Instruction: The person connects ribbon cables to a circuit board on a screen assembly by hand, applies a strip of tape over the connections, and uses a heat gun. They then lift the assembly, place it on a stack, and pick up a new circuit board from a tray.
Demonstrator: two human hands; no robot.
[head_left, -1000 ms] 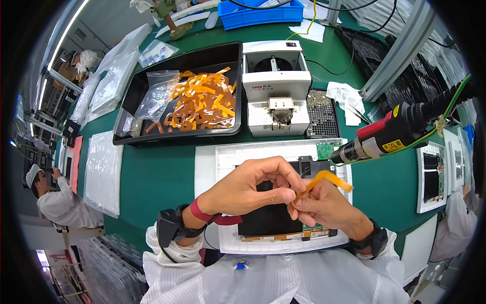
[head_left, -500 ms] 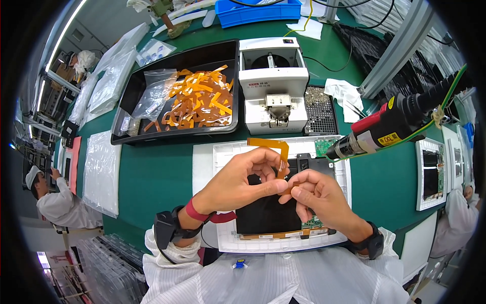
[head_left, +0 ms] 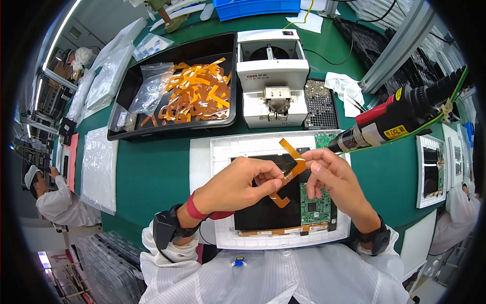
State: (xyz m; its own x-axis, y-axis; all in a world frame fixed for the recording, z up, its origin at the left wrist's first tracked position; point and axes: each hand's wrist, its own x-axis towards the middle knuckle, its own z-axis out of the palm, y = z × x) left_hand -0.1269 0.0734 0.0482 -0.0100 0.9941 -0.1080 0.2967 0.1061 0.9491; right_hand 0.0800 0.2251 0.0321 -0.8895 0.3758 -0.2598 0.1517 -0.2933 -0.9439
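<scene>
An orange flex cable, bent at angles along its length, is held up over an opened display unit. My left hand pinches its middle between thumb and forefinger. At the cable's upper bend, my right hand closes thumb and forefinger on its edge, the other fingers curled loosely. Beneath lies the unit's white frame with a black panel. A green circuit board shows at the panel's right, below my right hand. The hands hide part of the panel.
A black tray holds a pile of orange flex cables and a plastic bag. Right of it stand a white screw feeder and a perforated screw tray. An electric screwdriver hangs at the right. Co-workers sit at both sides.
The flex cable has been turned, its lower end now hanging below my left hand. My right hand has moved up and right to the upper bend, uncovering the circuit board.
</scene>
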